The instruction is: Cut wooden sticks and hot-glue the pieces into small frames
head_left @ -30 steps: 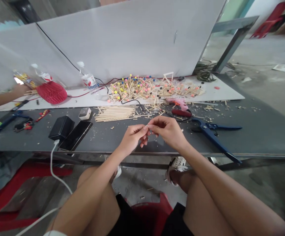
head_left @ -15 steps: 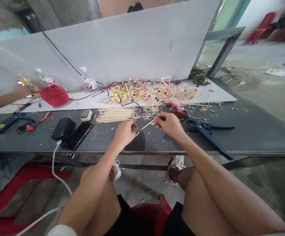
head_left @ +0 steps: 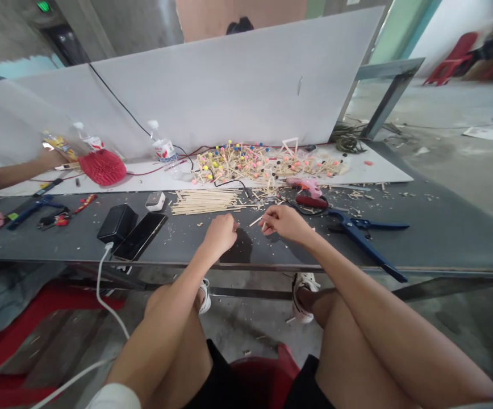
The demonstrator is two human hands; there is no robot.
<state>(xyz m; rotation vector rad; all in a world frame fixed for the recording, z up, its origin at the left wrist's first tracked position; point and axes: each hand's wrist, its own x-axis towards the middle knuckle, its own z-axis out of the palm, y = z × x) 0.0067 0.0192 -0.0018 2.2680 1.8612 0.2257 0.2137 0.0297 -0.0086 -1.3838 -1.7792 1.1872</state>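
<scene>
My right hand (head_left: pixel 284 222) is closed in a pinch above the dark table, with a thin wooden stick (head_left: pixel 255 220) jutting left from its fingers. A short pale piece also shows at its fingertips. To the left, my left hand (head_left: pixel 222 232) is curled closed, and whatever it may hold is hidden. Behind both hands lies a row of bare wooden sticks (head_left: pixel 206 201). Farther back is a heap of sticks with coloured ball tips (head_left: pixel 238 159). A pink glue gun (head_left: pixel 306 185) and a red-handled tool (head_left: pixel 311 201) lie just beyond my right hand.
Blue-handled cutters (head_left: pixel 363 236) lie at the right near the table edge. On the left are a phone (head_left: pixel 141 236), a black power adapter (head_left: pixel 117 222) and a white block (head_left: pixel 155 201). Another person's arm (head_left: pixel 14 173) reaches in beside a red bundle (head_left: pixel 102 167). A bottle (head_left: pixel 162 147) stands behind.
My right hand has shifted slightly left and turned, and a short piece now shows at its fingertips. My left hand has turned inward; the short piece seen by its fingers is no longer visible there.
</scene>
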